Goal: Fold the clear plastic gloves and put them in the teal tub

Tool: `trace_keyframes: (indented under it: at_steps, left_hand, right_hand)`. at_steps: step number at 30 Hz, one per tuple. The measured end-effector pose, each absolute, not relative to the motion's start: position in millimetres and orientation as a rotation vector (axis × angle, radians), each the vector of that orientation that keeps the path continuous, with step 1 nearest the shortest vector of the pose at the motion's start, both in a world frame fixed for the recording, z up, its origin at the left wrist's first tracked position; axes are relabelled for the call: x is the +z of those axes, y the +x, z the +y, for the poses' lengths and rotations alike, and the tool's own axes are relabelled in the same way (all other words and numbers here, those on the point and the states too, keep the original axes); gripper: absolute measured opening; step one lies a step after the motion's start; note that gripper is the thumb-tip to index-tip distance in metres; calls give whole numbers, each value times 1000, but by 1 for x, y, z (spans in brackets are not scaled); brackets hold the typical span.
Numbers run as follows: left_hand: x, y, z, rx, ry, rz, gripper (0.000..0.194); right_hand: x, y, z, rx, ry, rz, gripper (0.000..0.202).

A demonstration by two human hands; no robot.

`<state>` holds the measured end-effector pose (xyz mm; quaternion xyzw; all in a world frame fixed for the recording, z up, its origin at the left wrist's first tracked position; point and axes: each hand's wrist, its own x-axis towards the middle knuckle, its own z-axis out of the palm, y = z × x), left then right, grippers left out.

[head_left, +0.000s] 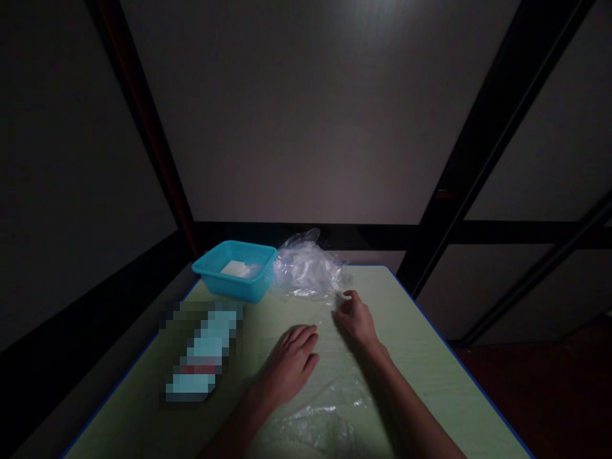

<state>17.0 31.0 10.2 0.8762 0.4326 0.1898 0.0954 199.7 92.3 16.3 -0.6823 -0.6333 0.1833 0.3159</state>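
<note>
A thin clear plastic bag lies spread over the table, wrinkled and shiny near the front edge. My left hand rests palm down beside and partly over it, fingers stretched forward. Farther forward, my right hand has its fingers curled toward the thumb at the bag's far end. The film between those fingertips is faint and hard to make out. Just beyond the right hand sits a crumpled heap of clear plastic bags.
A blue plastic basket with white items inside stands at the back left of the green table. A long, pixelated light-blue object lies left of my hands. Behind the table rises a pale wall panel.
</note>
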Motion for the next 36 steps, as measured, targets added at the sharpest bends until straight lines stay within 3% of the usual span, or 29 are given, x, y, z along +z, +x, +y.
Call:
trace_keyframes:
  at_steps: [9, 22, 28, 33, 36]
  left_hand:
    - [9, 15, 31, 565, 2600, 1257, 34]
    - [10, 16, 29, 623, 2551, 1309, 30]
    - [0, 15, 35, 868, 2440, 1397, 32]
    - [-2, 14, 36, 923, 2396, 1424, 37]
    - [-1, 15, 33, 801, 2495, 1360, 43]
  right_hand:
    - [11, 178, 104, 538, -1847, -1551, 48]
    - [18, 200, 77, 912, -1192, -1603, 65]
    - [31, 221, 55, 1194, -950, -1762, 60]
    - [22, 222, 58, 1084, -960, -1686, 42]
    - [17, 218, 58, 1002, -962, -1851, 41]
